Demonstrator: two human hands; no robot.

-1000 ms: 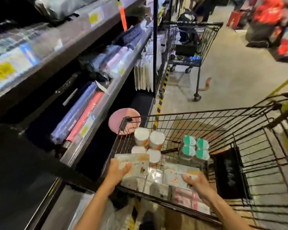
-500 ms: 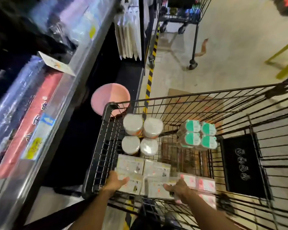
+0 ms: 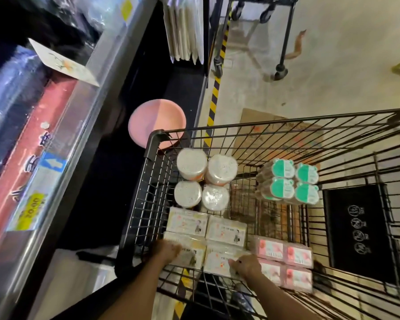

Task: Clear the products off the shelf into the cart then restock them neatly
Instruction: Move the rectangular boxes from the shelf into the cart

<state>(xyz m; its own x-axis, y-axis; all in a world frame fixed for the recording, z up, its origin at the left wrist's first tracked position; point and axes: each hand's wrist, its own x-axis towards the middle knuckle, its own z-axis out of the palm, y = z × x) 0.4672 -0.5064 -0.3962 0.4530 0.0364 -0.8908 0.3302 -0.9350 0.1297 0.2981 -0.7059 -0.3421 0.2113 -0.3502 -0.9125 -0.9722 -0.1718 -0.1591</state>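
Two hands settling packets in the cart

Shelf (image 3: 62,144) lies left. Left hand (image 3: 165,251) rests flat on a pale packet (image 3: 189,255) at the cart (image 3: 153,144)'s near-left corner; right hand (image 3: 246,266) grasps its neighbour (image 3: 219,259). Best squared edge-to-edge, flat.

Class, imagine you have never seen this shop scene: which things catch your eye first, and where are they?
Two hands, the left hand and right hand, rest on cream flat packs at the near end of a black wire cart. Beyond them stand four white-lidded tubs and green-lidded jars; a pink round plate lies under the shelf.
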